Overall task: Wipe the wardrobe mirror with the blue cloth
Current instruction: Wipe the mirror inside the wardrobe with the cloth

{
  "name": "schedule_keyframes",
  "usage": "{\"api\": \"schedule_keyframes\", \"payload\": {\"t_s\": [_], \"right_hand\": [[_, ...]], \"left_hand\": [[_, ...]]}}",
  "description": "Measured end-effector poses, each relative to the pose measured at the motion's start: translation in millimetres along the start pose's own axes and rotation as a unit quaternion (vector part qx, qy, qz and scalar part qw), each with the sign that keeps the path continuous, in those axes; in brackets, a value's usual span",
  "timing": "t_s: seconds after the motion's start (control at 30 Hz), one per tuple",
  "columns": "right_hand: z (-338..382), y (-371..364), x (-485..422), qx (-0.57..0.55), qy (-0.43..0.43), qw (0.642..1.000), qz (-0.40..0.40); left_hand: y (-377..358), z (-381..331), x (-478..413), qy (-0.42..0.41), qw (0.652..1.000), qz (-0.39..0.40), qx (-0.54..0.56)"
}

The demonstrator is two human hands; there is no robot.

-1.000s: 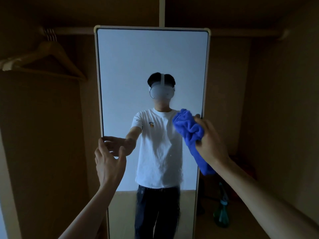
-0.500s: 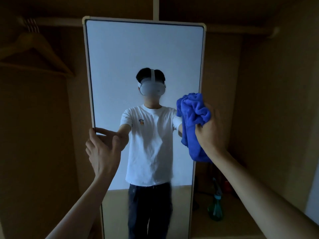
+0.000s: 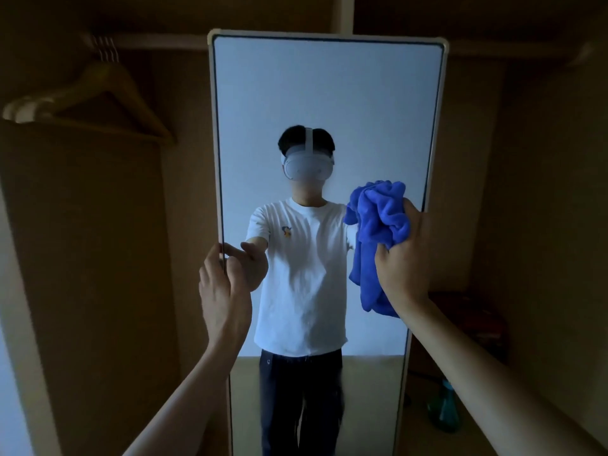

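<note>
Looking through the head camera, I see the wardrobe (image 3: pixel 82 225) open and dim around me, brown walls on both sides. Its tall mirror (image 3: pixel 325 93) stands upright in the middle, pale frame all round, showing the person's reflection. Up on the left a wooden hanger (image 3: pixel 108 90) hangs from the rail (image 3: pixel 158 44). The blue cloth (image 3: pixel 378 222) is bunched up in front of the glass near the mirror's right edge, its tail hanging down; I cannot tell whether it touches the glass. My right hand (image 3: pixel 403 258) grips that cloth, fingers curled into the folds. My left hand (image 3: pixel 223 287) holds the mirror's left edge, fingers round the frame, thumb on the glass side. A teal bottle (image 3: pixel 444 409) stands low on the right, beside the mirror's foot
</note>
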State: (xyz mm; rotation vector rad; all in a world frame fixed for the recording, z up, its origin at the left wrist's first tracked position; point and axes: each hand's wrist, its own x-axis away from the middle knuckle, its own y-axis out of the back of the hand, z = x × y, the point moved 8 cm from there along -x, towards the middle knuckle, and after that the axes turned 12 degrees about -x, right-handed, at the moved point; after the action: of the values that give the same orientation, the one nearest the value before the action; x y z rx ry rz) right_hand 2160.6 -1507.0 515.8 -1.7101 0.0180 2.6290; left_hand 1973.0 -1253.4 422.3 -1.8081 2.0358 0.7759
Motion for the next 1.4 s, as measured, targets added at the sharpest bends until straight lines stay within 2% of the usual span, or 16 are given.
{"api": "schedule_keyframes", "payload": {"t_s": [0.07, 0.2, 0.33, 0.5, 0.7, 0.8, 0.93, 1.03, 1.23, 1.4], "right_hand": [[18, -17, 0, 0.002, 0.019, 0.999, 0.026], [42, -55, 18, 0.052, -0.004, 0.997, 0.052], [85, -87, 36, 0.052, 0.084, 0.995, 0.018], [103, -151, 56, 0.065, 0.07, 0.988, 0.122], [128, -179, 77, 0.082, 0.091, 0.986, 0.11], [129, -179, 76, 0.086, 0.102, 0.985, 0.113], [124, -176, 71, 0.045, 0.101, 0.982, 0.152], [117, -167, 67, 0.057, 0.102, 0.978, 0.174], [74, -121, 51, 0.052, 0.032, 0.986, 0.157], [52, -62, 32, 0.033, 0.037, 0.996, 0.08]], "left_hand": [[0, -1, -1, -0.012, 1.0, 0.023, 0.007], [5, 4, -4, -0.013, 0.998, 0.053, 0.026], [9, 7, -7, -0.012, 0.996, 0.076, 0.049], [12, 12, -8, 0.006, 0.99, 0.104, 0.094], [11, 22, -7, 0.057, 0.98, 0.125, 0.142], [11, 22, -7, 0.061, 0.98, 0.127, 0.144], [11, 16, -3, 0.036, 0.985, 0.115, 0.125], [10, 11, -4, 0.007, 0.989, 0.108, 0.105], [6, 16, -6, -0.013, 0.994, 0.093, 0.052], [3, 19, -2, -0.026, 0.996, 0.085, 0.033]]}}
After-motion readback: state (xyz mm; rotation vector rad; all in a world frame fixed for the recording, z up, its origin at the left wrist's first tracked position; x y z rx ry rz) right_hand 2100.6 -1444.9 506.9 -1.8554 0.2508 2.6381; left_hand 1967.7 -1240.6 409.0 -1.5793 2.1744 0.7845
